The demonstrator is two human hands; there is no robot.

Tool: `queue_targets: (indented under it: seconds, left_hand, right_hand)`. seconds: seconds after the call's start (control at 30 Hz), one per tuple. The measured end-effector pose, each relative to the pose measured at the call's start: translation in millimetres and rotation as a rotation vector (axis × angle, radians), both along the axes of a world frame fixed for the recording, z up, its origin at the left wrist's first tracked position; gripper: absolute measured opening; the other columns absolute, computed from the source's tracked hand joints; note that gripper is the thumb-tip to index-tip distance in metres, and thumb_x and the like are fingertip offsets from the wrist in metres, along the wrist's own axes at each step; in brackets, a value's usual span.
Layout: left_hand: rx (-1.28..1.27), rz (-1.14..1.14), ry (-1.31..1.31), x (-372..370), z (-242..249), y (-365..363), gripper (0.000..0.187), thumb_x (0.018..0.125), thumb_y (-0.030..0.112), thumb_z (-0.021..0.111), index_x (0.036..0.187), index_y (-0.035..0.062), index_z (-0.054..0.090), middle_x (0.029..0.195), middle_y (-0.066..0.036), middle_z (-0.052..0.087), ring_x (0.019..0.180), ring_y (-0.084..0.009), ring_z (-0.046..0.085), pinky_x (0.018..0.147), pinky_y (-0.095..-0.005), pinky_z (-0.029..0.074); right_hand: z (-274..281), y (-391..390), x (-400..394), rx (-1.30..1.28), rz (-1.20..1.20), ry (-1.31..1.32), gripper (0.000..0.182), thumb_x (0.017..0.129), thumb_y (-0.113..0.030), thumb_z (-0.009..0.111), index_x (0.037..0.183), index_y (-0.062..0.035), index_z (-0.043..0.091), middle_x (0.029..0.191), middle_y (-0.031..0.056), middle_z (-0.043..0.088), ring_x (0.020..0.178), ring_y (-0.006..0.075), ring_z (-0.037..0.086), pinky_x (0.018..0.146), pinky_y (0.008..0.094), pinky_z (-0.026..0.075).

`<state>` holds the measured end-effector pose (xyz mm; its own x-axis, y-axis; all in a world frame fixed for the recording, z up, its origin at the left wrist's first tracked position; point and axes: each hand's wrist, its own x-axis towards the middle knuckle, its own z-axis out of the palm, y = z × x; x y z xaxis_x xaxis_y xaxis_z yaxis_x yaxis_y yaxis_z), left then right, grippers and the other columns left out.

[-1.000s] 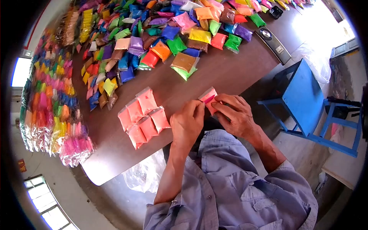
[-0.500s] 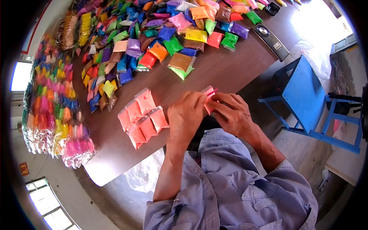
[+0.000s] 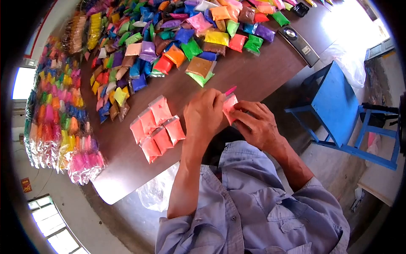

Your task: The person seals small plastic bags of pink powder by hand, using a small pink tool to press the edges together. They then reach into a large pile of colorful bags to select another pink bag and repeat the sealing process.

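Observation:
My right hand (image 3: 256, 122) is closed on the edge of a small clear bag with coral-pink filling (image 3: 229, 108), held near the table's front edge. My left hand (image 3: 204, 111) is curled beside the bag's other side, its fingers pinched together. From its fingertips a narrow magenta strip (image 3: 231, 90) sticks out above the top of the bag. Left of my left hand, several matching coral-pink bags (image 3: 161, 111) lie flat in two rows on the brown table (image 3: 249, 80).
A large heap of small bags in many colours (image 3: 184, 36) covers the back of the table. Long bundles of coloured packets (image 3: 53, 114) run along the left. A dark device with a round dial (image 3: 298, 44) lies at the right edge, near a blue stool (image 3: 332, 106).
My left hand has shifted slightly left and up, and the magenta strip with it. More of the coral-pink bag now shows between my hands; my right hand has barely moved.

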<state>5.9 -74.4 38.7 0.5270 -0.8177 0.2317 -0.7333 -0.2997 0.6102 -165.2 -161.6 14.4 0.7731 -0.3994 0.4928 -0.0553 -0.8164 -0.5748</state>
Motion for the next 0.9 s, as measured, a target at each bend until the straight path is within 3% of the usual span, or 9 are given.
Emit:
queue_targets:
  seconds: [0.27,0.43,0.63,0.9]
  left_hand:
    - [-0.081,0.052,0.107,-22.4,-18.3,31.6,0.013,0.093,0.010,0.073,0.087,0.0003,0.067,0.079,-0.016,0.069,0.068,-0.0326,0.068,0.061,-0.0407,0.051]
    - [-0.021,0.110,-0.064,-0.7,-22.6,23.1,0.012,0.092,0.009,0.073,0.087,0.0003,0.067,0.075,-0.015,0.069,0.064,-0.0299,0.068,0.058,-0.0386,0.051]
    - [-0.189,0.062,0.060,-17.3,2.2,32.1,0.012,0.093,0.009,0.073,0.087,0.0007,0.067,0.075,-0.015,0.069,0.064,-0.0321,0.068,0.059,-0.0391,0.052]
    - [-0.055,0.142,-0.001,-11.1,-30.1,32.8,0.011,0.092,0.007,0.073,0.087,-0.0002,0.066,0.080,-0.017,0.069,0.070,-0.0325,0.069,0.061,-0.0392,0.052]
  right_hand:
    - [-2.1,1.7,0.9,-0.030,-0.011,0.000,0.038,0.075,-0.003,0.082,0.111,-0.0085,0.073,0.115,0.0097,0.067,0.102,0.0282,0.066,0.086,0.0391,0.054]
    - [-2.8,3.6,1.4,-0.048,-0.011,0.016,0.038,0.075,-0.002,0.083,0.111,-0.0098,0.073,0.117,0.0093,0.066,0.103,0.0275,0.066,0.087,0.0388,0.055]
    - [-5.7,4.9,2.0,-0.043,-0.028,0.000,0.037,0.075,-0.003,0.083,0.110,-0.0100,0.074,0.118,0.0092,0.066,0.104,0.0276,0.067,0.088,0.0388,0.055]
    - [-1.8,3.7,-1.1,-0.058,-0.013,0.024,0.037,0.076,-0.004,0.082,0.111,-0.0095,0.073,0.118,0.0088,0.067,0.106,0.0270,0.067,0.088,0.0387,0.054]
